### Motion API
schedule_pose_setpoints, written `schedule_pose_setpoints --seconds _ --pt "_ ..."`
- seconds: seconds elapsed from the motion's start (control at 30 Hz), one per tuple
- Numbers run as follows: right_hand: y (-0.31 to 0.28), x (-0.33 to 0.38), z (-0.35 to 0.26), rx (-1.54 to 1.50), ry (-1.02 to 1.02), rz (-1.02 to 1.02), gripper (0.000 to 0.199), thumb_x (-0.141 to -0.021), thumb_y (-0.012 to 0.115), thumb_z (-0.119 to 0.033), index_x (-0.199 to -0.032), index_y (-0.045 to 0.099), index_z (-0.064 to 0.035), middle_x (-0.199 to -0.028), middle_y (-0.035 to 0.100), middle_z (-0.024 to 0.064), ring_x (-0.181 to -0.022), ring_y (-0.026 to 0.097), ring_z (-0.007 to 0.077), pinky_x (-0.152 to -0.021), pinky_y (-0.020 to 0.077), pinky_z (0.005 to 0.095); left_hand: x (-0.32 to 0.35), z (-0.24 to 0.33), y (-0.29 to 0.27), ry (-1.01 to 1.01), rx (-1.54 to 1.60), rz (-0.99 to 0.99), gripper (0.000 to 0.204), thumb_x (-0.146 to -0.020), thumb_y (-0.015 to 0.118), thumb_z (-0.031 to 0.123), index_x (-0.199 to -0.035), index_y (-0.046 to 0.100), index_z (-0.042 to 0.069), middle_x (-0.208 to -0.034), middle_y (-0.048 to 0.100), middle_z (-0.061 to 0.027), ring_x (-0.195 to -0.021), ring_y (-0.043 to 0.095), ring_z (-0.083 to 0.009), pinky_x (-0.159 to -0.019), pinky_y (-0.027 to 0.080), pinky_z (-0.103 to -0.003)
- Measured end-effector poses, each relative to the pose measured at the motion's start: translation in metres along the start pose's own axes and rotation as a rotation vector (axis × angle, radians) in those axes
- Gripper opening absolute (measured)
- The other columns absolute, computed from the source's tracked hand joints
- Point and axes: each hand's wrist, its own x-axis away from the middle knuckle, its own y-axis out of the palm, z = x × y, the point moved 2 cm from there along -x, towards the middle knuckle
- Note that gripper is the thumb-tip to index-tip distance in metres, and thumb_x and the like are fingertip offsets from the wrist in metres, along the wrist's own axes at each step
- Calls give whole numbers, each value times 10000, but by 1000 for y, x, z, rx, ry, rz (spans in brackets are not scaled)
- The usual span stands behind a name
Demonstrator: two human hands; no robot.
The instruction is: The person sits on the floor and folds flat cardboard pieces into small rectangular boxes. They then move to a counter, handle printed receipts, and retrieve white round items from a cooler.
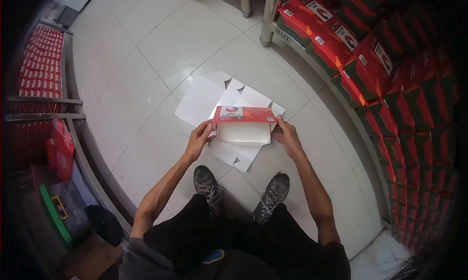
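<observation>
Between my two hands is a red cardboard box (251,115), partly folded up, its white inside facing me. My left hand (199,136) grips its left end, the thumb lying along the edge. At the right end my right hand (288,135) holds the corner, thumb on top and fingers curled beneath. Under the box, flat white cardboard blanks (200,102) with notched flaps lie fanned out on the tiled floor. How the far side of the box is folded is hidden.
Stacks of red and dark green boxes (370,70) fill a metal rack on the right. To the left, another metal-framed shelf (44,104) holds rows of red boxes, a red plastic bag (61,151) and a green-edged bin (53,214). My shoes (273,192) stand just this side of the blanks.
</observation>
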Motion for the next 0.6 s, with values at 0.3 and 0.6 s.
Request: schedule_pose_setpoints --seconds 0.3,0.6 --pt "7 -3 -5 128 108 -19 657 -874 448 -583 -1197 522 -16 -1121 585 101 -1044 522 186 -904 367 409 -9 -15 -11 -117 43 -49 640 -920 416 517 -1300 436 2 -1238 515 -115 -1164 470 -217 -962 408 -400" --pt "2 -18 17 155 48 2 555 -888 480 -504 -1102 582 -3 -1013 628 91 -872 578 171 -784 425 332 -14 0 -3 -186 -175 -46 639 -899 482 502 -1266 480 -20 -1175 570 -125 -1095 522 -201 -927 410 -326"
